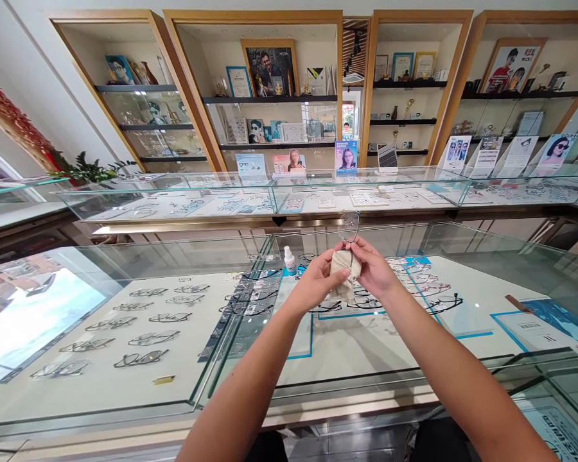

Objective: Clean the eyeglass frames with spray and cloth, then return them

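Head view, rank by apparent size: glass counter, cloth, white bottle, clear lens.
1. glass counter
2. cloth
3. clear lens and white bottle: look about alike, so not ranked.

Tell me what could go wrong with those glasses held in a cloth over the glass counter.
1. The glasses, held in the cloth by left hand and right hand above the glass counter, could slip and strike it.
2. The left hand might tip the small bottle standing close by.
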A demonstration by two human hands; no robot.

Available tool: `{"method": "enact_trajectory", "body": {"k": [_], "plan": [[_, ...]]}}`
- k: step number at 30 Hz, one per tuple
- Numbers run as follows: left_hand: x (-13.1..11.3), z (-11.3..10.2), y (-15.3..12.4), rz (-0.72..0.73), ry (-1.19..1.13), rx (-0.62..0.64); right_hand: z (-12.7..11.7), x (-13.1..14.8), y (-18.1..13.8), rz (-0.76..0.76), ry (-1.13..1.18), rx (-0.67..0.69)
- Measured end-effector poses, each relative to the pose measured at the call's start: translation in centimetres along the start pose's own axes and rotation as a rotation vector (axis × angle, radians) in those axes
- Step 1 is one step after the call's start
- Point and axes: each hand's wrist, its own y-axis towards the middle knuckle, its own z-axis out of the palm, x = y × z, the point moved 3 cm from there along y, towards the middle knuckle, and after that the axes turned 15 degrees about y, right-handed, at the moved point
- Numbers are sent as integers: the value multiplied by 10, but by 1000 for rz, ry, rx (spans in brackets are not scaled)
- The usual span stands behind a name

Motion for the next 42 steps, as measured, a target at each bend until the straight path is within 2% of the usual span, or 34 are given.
{"method": "enact_trajectory", "body": {"k": [10,15,23,26,33,35,40,42], "plan": [[3,-1,-3,13,150,-207,8,-5,-6,25,-68,79],[0,0,-1,77,172,-178,7,-2,-4,25,-38,77],[-6,-1,-2,62,141,5,1,4,-1,12,4,62],[-1,-1,-3,50,133,-30,3,1,-2,22,-3,64],[0,-5,-4,90,273,-233,9,-1,-6,25,-88,117],[-2,-5,-4,112,286,-236,9,-1,-5,20,-85,123],[0,-8,2,47,147,-106,3,5,-3,36,-67,103],[3,-14,5,24,77,-149,1,12,-3,5,-74,85]]}}
